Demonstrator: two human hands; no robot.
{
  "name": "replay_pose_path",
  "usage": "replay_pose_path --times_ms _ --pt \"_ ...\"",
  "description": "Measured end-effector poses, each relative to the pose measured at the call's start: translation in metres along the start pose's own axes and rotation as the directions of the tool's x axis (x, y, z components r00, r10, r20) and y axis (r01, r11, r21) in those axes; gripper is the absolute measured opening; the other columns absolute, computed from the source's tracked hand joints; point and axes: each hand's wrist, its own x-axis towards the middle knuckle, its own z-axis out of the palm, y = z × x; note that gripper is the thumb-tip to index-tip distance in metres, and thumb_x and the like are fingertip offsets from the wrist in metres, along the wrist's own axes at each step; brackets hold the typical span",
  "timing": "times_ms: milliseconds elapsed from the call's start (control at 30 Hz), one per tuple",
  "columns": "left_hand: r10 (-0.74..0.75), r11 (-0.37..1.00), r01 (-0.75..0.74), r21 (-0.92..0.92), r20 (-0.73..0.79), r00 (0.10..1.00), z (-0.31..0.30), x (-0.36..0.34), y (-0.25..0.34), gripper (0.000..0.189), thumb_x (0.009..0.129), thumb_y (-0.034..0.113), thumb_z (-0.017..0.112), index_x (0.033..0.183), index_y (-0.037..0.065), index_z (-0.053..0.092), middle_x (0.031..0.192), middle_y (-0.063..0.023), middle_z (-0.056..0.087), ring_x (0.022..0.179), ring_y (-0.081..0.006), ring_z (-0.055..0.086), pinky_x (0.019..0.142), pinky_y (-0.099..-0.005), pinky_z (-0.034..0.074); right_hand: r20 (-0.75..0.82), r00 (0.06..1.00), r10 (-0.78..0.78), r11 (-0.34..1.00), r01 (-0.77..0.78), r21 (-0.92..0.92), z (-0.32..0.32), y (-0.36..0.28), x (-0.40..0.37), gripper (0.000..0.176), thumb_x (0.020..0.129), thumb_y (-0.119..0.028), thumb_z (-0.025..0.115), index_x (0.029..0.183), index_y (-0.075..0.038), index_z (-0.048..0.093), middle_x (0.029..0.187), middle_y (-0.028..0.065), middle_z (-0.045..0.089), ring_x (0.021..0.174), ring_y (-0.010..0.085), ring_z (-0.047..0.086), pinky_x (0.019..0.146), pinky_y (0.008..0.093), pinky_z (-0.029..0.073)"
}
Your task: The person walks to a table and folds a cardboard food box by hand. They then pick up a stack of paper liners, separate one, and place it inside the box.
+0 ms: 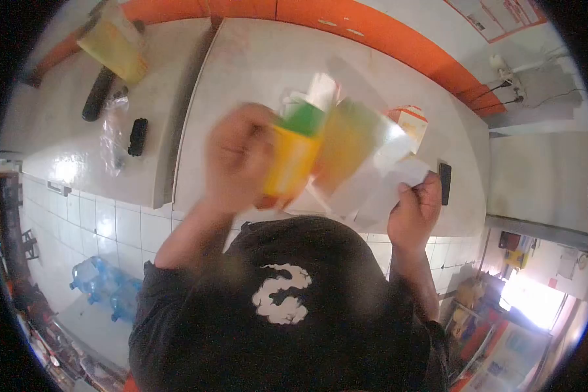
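My left hand (238,153), smeared by motion, is closed at the edge of a yellow and green printed packet (291,163) above the white counter. My right hand (417,206) pinches the corner of a pale, partly see-through sheet (372,176) between thumb and fingers. The sheet stretches left toward the packet and overlaps it in this view. Behind the sheet stands a white and orange carton (411,124). Just right of my right hand lies a dark, phone-like object (444,183).
On the left counter are a yellowish container (114,49), a long black object (99,95), clear plastic wrapping (114,134) and a small black item (137,137). Blue water bottles (108,284) stand below on the left. Cables (503,91) hang from the wall at right.
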Motion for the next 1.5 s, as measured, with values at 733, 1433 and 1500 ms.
replay_pose_path --times_ms 733,1433,1500 --pt "0.111 0.973 -0.191 0.127 0.463 0.879 -0.011 -0.008 0.078 0.016 0.087 -0.004 0.062 0.102 0.003 0.061 0.090 -0.0156 0.066 0.080 -0.0349 0.067 0.074 -0.0416 0.054 0.480 0.659 -0.580 0.473 0.751 -0.459 0.036 -0.070 -0.002 0.089 0.087 -0.031 0.084 0.157 0.001 0.039 0.153 0.0267 0.050 0.140 0.0483 0.047 0.122 0.0609 0.029" --pt "-0.100 0.885 -0.198 0.421 0.588 0.803 0.024 -0.015 0.092 0.114 0.075 0.049 0.089 0.156 -0.012 0.035 0.144 -0.0321 0.056 0.132 -0.0475 0.055 0.120 -0.0558 0.035 0.788 0.596 -0.152 0.879 0.447 -0.169 0.000 -0.092 -0.014 0.043 0.106 -0.043 0.059 0.125 -0.006 0.069 0.114 0.0195 0.071 0.113 0.0420 0.065 0.101 0.0511 0.051" --pt "-0.082 0.892 -0.266 0.366 0.710 0.699 0.027 -0.012 0.092 0.104 0.082 0.051 0.082 0.156 -0.008 0.039 0.141 -0.0291 0.060 0.128 -0.0455 0.059 0.117 -0.0549 0.039 0.832 0.517 -0.200 0.865 0.491 -0.097 0.005 -0.083 -0.009 0.044 0.103 -0.045 0.063 0.124 -0.006 0.070 0.113 0.0194 0.071 0.111 0.0427 0.065 0.099 0.0509 0.052"
